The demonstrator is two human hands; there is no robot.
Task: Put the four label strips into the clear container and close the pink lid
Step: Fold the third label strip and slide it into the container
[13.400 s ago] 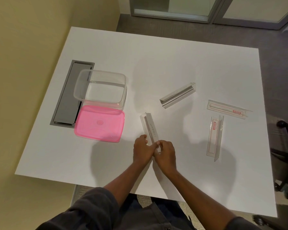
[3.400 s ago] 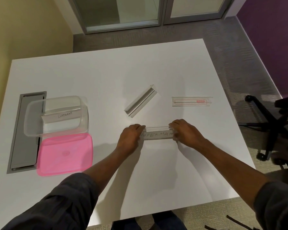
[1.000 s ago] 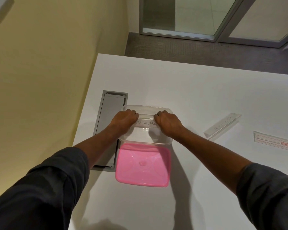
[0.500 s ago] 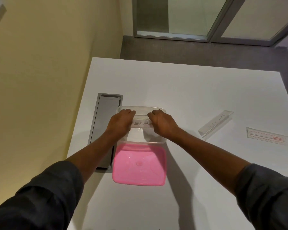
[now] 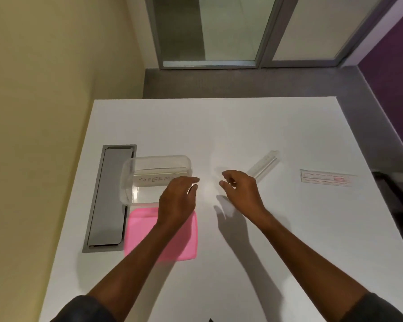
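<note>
The clear container [image 5: 128, 180] stands on the white table [image 5: 242, 126], left of centre. Inside it lies a label strip [image 5: 155, 179] with handwritten letters; a second strip edge shows behind it. The pink lid [image 5: 142, 231] lies flat just in front of the container. My left hand [image 5: 177, 201] hovers over the container's near right corner, fingers loosely curled, holding nothing. My right hand [image 5: 241, 190] hovers right of the container, empty too. Another label strip [image 5: 264, 165] lies slanted beyond my right hand. A strip with red print [image 5: 326, 178] lies farther right.
A grey metal cable hatch [image 5: 109, 198] is set into the table left of the container. A yellow wall runs along the table's left side. Glass doors and grey carpet lie beyond the far edge. A dark chair part shows at the right edge.
Both hands have let go of the lettered strip, which now lies in the container. They have moved out of the container and to the right.
</note>
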